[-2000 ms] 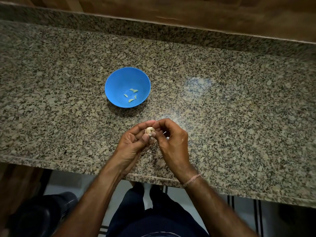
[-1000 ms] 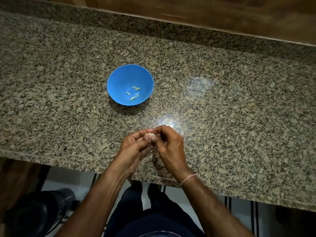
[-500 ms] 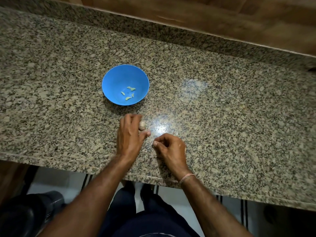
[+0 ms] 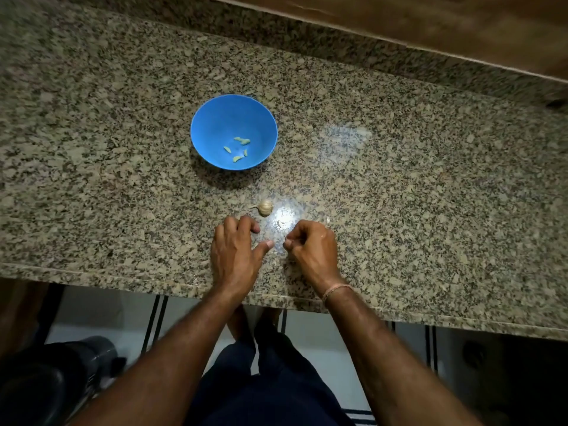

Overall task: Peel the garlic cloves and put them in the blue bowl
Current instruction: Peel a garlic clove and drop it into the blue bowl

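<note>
The blue bowl (image 4: 215, 118) stands on the granite counter and holds several small peeled garlic cloves (image 4: 238, 149). A garlic bulb (image 4: 265, 207) lies free on the counter between the bowl and my hands. My left hand (image 4: 235, 253) rests palm down just below the bulb, with loosely bent fingers, and holds nothing. Beside it, my right hand (image 4: 310, 247) has its fingers curled, thumb and forefinger pinching a small garlic clove that is mostly hidden.
A scrap of pale garlic skin (image 4: 279, 224) lies on the counter (image 4: 415, 195) near my right hand. The counter's front edge runs just under my wrists. A wooden wall borders the back. A dark round bin (image 4: 46, 385) stands on the floor, lower left.
My left hand has set the garlic bulb down on the counter and drawn back from it. My right hand stays curled, a little lower than before.
</note>
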Demonstrator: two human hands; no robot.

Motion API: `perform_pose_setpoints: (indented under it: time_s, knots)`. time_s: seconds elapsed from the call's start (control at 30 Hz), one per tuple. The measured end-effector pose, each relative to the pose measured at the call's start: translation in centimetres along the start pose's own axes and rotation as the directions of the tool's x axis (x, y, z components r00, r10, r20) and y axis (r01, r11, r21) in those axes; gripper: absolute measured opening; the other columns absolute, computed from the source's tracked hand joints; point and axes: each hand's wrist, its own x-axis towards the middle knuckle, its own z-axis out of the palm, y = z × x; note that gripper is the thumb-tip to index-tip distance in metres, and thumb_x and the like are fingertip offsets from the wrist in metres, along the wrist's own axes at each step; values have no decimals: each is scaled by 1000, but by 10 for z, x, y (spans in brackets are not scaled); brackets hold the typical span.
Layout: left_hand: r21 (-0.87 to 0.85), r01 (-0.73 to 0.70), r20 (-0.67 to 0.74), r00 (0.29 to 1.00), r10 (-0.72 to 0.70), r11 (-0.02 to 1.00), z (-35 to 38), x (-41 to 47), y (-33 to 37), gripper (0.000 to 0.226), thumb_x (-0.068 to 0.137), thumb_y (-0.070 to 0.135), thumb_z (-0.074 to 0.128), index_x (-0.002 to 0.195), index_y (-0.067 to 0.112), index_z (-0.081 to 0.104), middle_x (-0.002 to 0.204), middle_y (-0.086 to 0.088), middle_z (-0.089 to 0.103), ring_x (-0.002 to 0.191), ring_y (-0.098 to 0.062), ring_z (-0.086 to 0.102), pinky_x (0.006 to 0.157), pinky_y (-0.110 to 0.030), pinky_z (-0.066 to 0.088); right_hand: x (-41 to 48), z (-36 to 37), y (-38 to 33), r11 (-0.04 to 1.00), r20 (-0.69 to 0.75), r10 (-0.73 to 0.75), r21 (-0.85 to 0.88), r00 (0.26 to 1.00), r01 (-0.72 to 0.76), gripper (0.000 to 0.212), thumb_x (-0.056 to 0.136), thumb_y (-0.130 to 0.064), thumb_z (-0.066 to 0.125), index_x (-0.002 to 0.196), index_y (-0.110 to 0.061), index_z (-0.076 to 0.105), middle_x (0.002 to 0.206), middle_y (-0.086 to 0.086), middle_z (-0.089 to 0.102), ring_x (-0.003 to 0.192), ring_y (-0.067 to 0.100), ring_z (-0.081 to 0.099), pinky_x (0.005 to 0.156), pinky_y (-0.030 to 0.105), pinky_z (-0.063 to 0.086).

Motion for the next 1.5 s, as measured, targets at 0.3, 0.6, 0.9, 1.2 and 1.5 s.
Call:
perform_pose_setpoints:
  time_s: [0.3, 0.6, 0.9, 1.2, 1.5]
  knots:
    - [46, -31, -9, 999, 32, 998, -1, -1, 2, 36, 89, 48, 75, 106, 26, 53, 112, 0, 46, 106, -22, 43, 85, -34, 39, 5, 7, -9, 992, -71, 24, -121, 997, -32, 28, 83, -9, 79, 69, -25, 61, 76, -6, 69, 75, 15, 66, 73, 39, 60]
    - [38, -4, 26, 1000, 3, 999, -6, -3, 7, 31, 90, 45, 75, 105, 29, 54, 112, 3, 47, 109, -20, 43, 87, -34, 38, -2, 11, -9, 996, -126, 37, -76, 991, -47, 15, 87, -15, 81, 77, -19, 71, 76, -6, 71, 73, 13, 67, 71, 33, 59]
    - [-424, 106, 177, 984, -33, 899, -11, -8, 29, 15, 104, 34, 60, 96, 24, 68, 82, 9, 70, 72, 1, 63, 58, -13, 42, -33, 1, -3, 406, 320, 261, 820, 911, -404, 18, 96, -1, 70, 113, 6, 71, 96, 17, 78, 82, 20, 72, 88, 39, 62]
    - [-444, 42, 169, 985, 38, 895, -7, -9, 29, 15, 107, 36, 54, 98, 24, 58, 83, 10, 64, 72, 4, 59, 58, -11, 39, -29, 8, 6, 476, 215, 168, 837, 962, -270, 12, 96, -12, 74, 102, -3, 71, 90, 13, 73, 81, 23, 67, 82, 40, 57]
    - [-462, -77, 174, 969, 175, 883, -3, -3, 34, 22, 111, 27, 43, 93, 18, 50, 79, 3, 55, 69, -6, 51, 60, -20, 41, -32, 17, 4, 820, 57, 54, 568, 997, -77, 38, 110, -39, 51, 79, -17, 60, 70, -1, 55, 68, 13, 50, 63, 38, 45]
